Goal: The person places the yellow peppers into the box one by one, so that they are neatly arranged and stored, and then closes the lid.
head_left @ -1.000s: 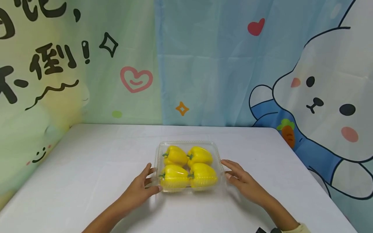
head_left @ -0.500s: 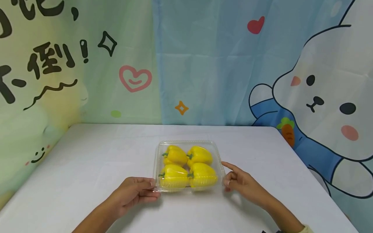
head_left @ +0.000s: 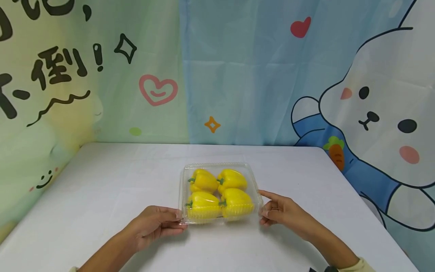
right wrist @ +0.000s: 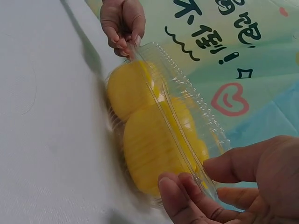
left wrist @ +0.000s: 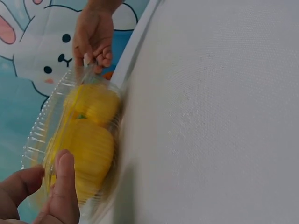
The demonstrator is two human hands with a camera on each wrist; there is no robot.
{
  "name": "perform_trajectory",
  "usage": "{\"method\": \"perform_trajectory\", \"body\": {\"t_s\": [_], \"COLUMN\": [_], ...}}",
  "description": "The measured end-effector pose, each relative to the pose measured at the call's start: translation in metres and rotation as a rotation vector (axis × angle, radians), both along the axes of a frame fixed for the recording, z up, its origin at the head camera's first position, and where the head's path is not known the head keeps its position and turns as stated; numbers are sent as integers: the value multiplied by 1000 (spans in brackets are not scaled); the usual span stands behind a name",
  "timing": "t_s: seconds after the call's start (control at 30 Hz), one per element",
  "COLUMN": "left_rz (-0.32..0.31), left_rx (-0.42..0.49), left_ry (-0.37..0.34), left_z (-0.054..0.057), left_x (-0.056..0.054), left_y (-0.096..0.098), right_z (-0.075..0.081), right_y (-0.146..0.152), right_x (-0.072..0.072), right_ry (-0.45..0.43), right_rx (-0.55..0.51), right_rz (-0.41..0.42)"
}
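Note:
A clear plastic clamshell container [head_left: 217,165], its lid down, holds several yellow bell peppers [head_left: 234,200] with green stems. It sits at the middle of the white table. My left hand [head_left: 153,226] pinches the rim at its front left corner between thumb and fingers. On the opposite side, my right hand [head_left: 285,212] pinches the right rim near the front corner, the index finger stretched along the edge. In the left wrist view the thumb and a finger close on the clear lip [left wrist: 46,172]. The right wrist view shows the fingertips [right wrist: 170,191] at the seam of lid and base.
The white table [head_left: 119,181] runs back to a printed cloth backdrop [head_left: 238,75] with a cartoon rabbit and hearts. A small dark object [head_left: 329,269] lies by the right wrist at the lower frame edge.
My left hand has gone from spread fingers beside the container to pinching its front left corner. My right fingers have curled onto the right rim. The container has stayed about where it was.

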State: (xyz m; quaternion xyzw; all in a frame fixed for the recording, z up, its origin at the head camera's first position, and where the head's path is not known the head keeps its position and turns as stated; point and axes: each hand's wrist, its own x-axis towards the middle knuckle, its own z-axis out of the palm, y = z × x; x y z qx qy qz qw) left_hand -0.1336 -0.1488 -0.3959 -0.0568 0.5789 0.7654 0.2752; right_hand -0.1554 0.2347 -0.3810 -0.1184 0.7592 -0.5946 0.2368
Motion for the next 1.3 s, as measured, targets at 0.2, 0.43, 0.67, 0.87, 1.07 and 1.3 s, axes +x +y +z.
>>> {"method": "perform_trajectory", "body": {"t_s": [0.2,0.43,0.67,0.87,1.07,1.3], "left_rz": [-6,7,36,33,17,33], "left_rx": [-4,-6,22,17,6,45], "left_ry": [-6,-25,-72,-70,-62,-48], "left_z": [0,1,-1,-1,-2,-4], "left_x": [1,4,7,8,9,11], "left_y": [1,2,2,1,0,1], "right_z": [-1,-5,-5,-8,-13,-13], "right_y": [1,1,0,0,0,-2], "right_x": [-1,-2,0,0,0,0], "right_ry": [8,24,11,20,41,42], "right_rx": [-15,-38,-62,-74,-82,-72], "right_rz": [22,41,35,44,63,49]}}
